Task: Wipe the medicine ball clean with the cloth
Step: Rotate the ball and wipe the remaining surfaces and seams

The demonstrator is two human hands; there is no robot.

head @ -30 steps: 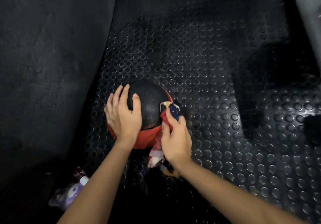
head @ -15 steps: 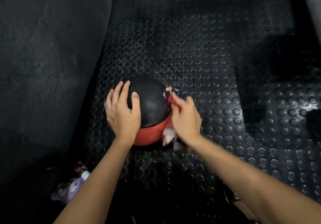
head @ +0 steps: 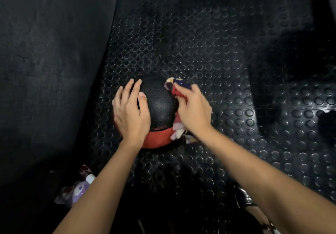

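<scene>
Medicine ball (head: 160, 106), black on top with a red band below, sits on the studded black rubber floor (head: 200, 43), close to a dark wall (head: 45, 61) on the left. Left hand (head: 131, 113) lies flat over the ball's left side, fingers (head: 130, 88) straight and slightly spread, thumb on the black top. Right hand (head: 193, 112) grips a patterned cloth (head: 179, 86), fingers curled round it, pressing it against the ball's upper right side; loose cloth hangs below the wrist. A small purple-and-white bottle (head: 80, 188) lies on the floor near the left forearm.
</scene>
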